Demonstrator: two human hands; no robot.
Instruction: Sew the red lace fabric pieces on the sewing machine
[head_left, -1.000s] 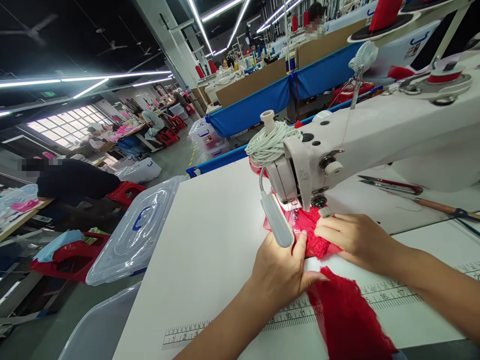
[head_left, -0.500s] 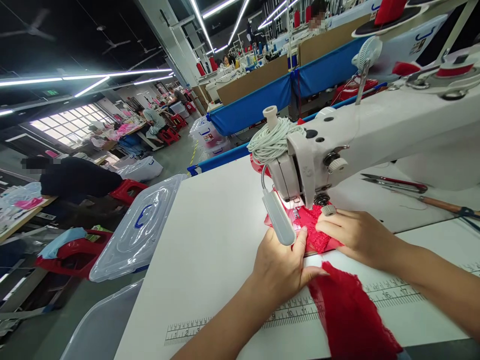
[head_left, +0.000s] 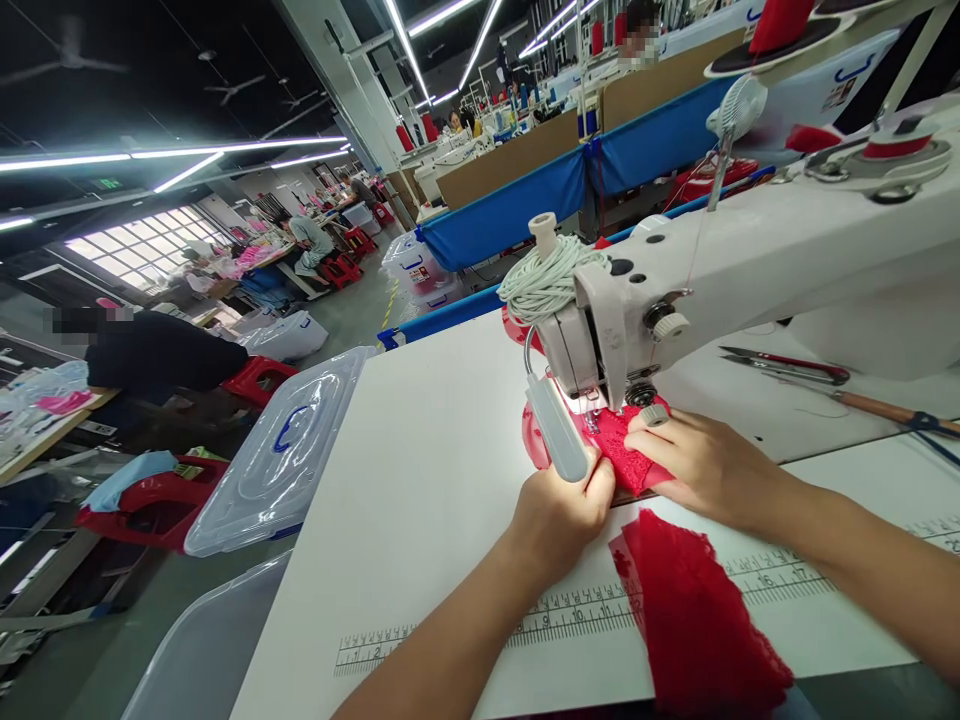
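Observation:
Under the needle area of a white sewing machine lies a piece of red lace fabric, lit by a small grey lamp in front of the needle. My left hand is closed at the fabric's left front edge, its fingertips partly hidden behind the lamp. From the right, my right hand grips the lace with bent fingers close together. A second red lace piece hangs over the table's front edge, apart from both hands.
Scissors and a wooden-handled tool lie right of the machine head. A printed ruler runs along the white table. Clear lidded boxes and a red stool stand left. Other people sit at tables farther off.
My left thumb, stretched out to the right before, is now drawn in against the hand. The lace under the machine has shifted slightly away and left, with my right hand following.

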